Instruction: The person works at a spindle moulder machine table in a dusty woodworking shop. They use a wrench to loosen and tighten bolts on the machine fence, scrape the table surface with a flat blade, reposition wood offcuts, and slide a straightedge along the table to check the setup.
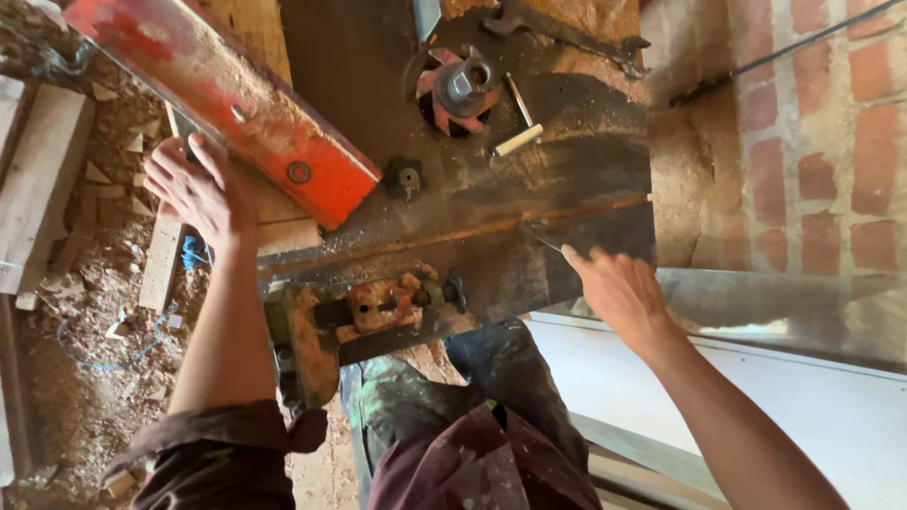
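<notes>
**Hands spread across an old rusty saw table, red guard swung up**

Sawdust everywhere on this one. Looking straight down at a worn, rust-brown steel machine table (567, 179) with a long slot running across it from lower left to right.

The left hand (194, 189) is out at the table's left edge, fingers spread and curled loosely against the underside of the red metal arm (236, 104). Looks to me like it's propping or steadying the arm, not gripping it; the fingers aren't wrapped round anything I can see. The arm's long axis runs diagonally, from the upper left corner down toward the middle of the table, and its squared-off lower end points at the small black knob (404, 179) just beside it.

The right hand (619, 288) sits at the right end of the slot, fingertips pinched together on a thin dark metal sliver (540, 236), possibly a blade edge, too small to tell. That sliver lies roughly along the slot line, pointing up-left, probably because the slot guides it.

Loose bits parked on the back of the table: a big nut on a red flange (461, 87), a pale-handled small tool (520, 132) and an open-ended wrench (576, 33), all well apart from both hands. A rusty clamp (378, 312) hangs at the near edge. Brick wall (822, 142) to the right.
</notes>
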